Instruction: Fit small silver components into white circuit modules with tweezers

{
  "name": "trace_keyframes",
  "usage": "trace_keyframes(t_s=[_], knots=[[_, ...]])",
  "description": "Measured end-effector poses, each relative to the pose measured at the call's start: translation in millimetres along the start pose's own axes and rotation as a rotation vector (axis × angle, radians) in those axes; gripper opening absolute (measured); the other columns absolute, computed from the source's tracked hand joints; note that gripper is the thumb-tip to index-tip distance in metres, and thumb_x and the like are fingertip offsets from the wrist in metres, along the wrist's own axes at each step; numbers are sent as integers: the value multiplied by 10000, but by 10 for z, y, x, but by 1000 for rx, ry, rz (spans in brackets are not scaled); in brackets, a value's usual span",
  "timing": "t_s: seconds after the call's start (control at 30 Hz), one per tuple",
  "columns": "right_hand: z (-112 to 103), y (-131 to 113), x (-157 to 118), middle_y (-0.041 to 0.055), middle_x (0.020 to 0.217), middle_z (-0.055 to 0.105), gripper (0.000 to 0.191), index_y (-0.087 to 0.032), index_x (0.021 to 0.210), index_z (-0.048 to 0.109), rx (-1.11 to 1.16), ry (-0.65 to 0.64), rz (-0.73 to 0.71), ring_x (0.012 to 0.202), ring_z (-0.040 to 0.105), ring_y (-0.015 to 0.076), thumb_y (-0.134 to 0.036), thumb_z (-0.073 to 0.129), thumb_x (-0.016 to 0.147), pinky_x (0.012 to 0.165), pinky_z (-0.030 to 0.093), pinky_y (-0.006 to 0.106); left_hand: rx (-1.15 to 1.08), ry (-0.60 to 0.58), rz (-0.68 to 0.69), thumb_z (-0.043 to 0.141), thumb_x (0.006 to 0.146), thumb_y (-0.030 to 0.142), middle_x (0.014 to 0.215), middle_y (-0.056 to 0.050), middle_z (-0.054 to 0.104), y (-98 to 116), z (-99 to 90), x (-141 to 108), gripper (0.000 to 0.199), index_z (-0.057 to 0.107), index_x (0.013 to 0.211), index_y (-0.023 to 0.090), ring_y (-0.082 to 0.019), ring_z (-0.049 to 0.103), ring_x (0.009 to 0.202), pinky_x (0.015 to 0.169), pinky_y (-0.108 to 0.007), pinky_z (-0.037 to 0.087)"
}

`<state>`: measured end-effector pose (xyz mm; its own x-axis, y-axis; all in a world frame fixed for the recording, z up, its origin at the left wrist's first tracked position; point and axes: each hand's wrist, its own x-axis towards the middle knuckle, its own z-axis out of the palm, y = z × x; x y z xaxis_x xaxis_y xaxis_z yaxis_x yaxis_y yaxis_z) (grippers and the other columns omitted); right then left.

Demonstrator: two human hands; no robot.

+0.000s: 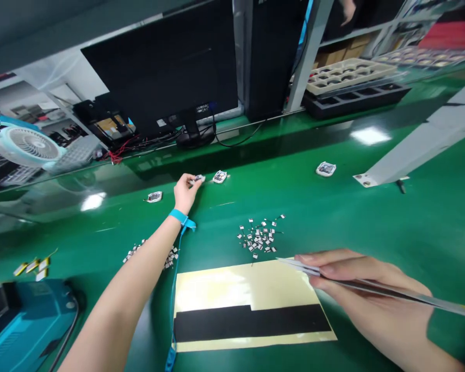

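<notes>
At the far side of the green bench, my left hand (pixel 185 191) pinches a small white watch-like case (pixel 199 179). A blue wrist strap (pixel 182 218) with a cord circles that wrist. Close to its right lies a similar white case (pixel 219 176), and another case (pixel 154 197) lies to its left. My right hand (pixel 356 284) holds a pair of metal tweezers (pixel 387 292), their tips over the edge of a yellowish sheet (pixel 213 289) bearing a black strip (pixel 251 324). Behind the sheet is a pile of small white-and-black parts (pixel 259 237).
A second pile of parts (pixel 171 257) is partly hidden by my left forearm. One more white case (pixel 326 169) lies near a metal post (pixel 422 137). A monitor (pixel 166 62) stands at the back, trays (pixel 349 75) behind right, a teal machine (pixel 31 325) at near left.
</notes>
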<state>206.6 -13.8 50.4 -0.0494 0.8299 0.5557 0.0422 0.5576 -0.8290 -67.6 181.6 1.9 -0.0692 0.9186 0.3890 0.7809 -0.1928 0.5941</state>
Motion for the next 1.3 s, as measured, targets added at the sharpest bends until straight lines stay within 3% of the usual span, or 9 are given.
trace_keyframes(t_s=[0.1,0.2,0.4,0.53,0.63,0.77,0.93,1.1,1.3], knots=[[-50,-23,11,15,866,654,340,-205,844,607,-29,-48,-67,788,627,185,52,626,621,674,556,294,123,-47,10,593,631,141,973,-157,593,-43,90,42,325,489,935,94,-290,528,998,838,-437,413],[-79,-44,35,27,887,651,354,-191,873,601,-71,-74,-130,812,621,184,58,626,623,697,551,290,203,-104,98,599,619,144,1166,-167,485,113,168,82,479,440,1068,101,-285,349,1185,973,-421,284],[-39,58,128,72,869,658,270,-152,891,612,-178,-102,-242,817,621,171,14,597,679,731,537,262,278,-260,165,562,693,236,997,-221,580,343,415,238,473,418,1100,44,-320,539,972,822,-427,402],[-20,124,150,70,829,663,195,-150,826,625,-137,-17,-205,768,630,163,-15,599,688,685,544,266,254,-297,154,572,686,201,916,-196,622,498,358,303,490,402,1122,57,-311,576,906,781,-418,425],[-23,72,120,63,825,661,215,-156,811,625,-136,11,-145,772,628,163,-3,624,660,696,536,265,163,-352,157,604,674,240,979,-126,622,719,112,31,598,330,1191,116,-245,587,902,789,-350,446],[-12,3,95,49,833,654,236,-171,809,610,-107,-72,27,791,621,162,-8,647,641,711,525,261,-281,-514,239,588,705,253,1059,-71,588,1049,-258,-780,637,240,1234,182,-175,559,977,836,-303,447],[85,83,68,41,817,654,203,-169,811,602,-98,-256,156,767,621,139,-55,657,653,695,522,225,-424,-618,189,621,683,207,1051,-77,595,1065,-347,-1593,632,263,1204,199,-176,576,950,781,-293,484],[143,173,21,38,814,653,198,-182,819,596,-101,-334,248,781,620,156,-85,660,658,700,524,258,-536,-578,153,647,659,206,1038,-95,597,886,-234,-1695,622,292,1170,195,-187,582,946,791,-304,487],[165,189,43,41,790,654,216,-188,796,600,-111,-326,206,738,625,160,-52,665,641,656,531,261,-508,-523,235,641,668,207,1039,-78,601,904,-243,-1658,523,368,1114,191,-171,576,958,812,-275,480]])
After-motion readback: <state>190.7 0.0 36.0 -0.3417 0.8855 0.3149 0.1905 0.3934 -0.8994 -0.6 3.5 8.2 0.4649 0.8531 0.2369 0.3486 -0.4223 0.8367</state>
